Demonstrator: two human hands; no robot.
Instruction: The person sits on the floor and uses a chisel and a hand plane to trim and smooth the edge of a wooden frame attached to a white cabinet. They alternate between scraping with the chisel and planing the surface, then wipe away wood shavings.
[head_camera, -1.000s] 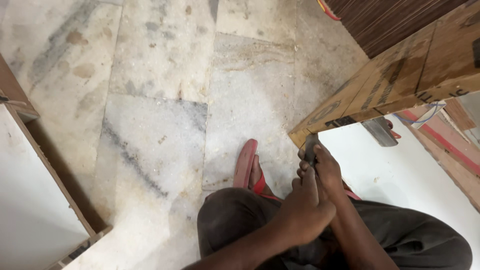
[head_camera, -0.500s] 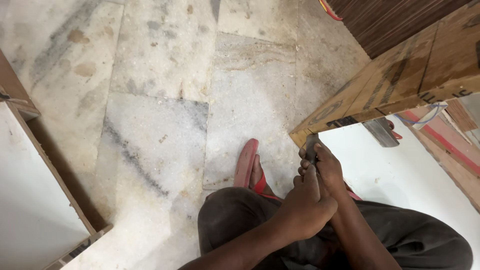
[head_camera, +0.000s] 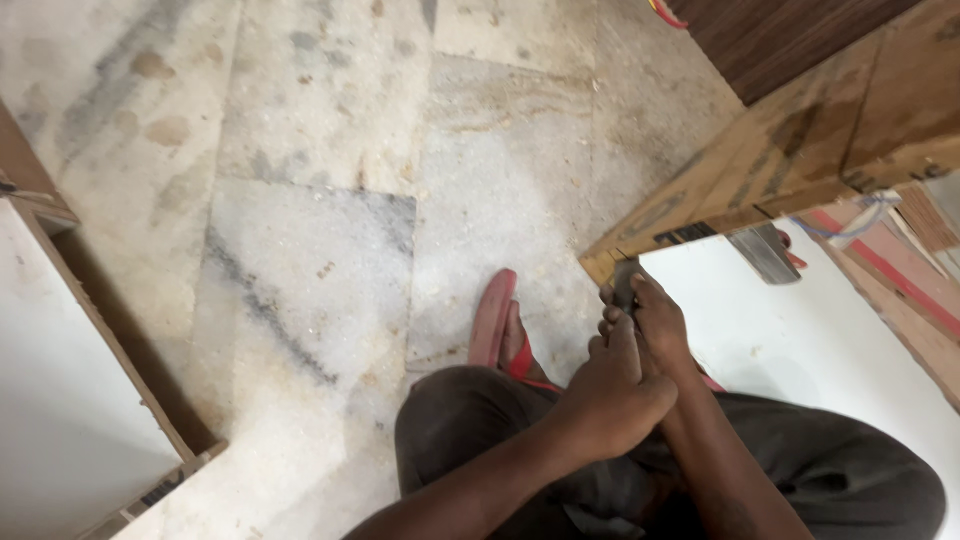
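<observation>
Hands: my right hand (head_camera: 655, 325) has its fingers closed round a small dark tool (head_camera: 624, 283) at the white panel's (head_camera: 800, 350) front corner, my left hand (head_camera: 610, 395) curled loosely against it, steadying, above my red sandal (head_camera: 495, 318).

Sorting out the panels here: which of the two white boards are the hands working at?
The white board on the right, lying under the brown wooden carcass; both hands meet at its near corner. The other white board lies far left, untouched.
</observation>
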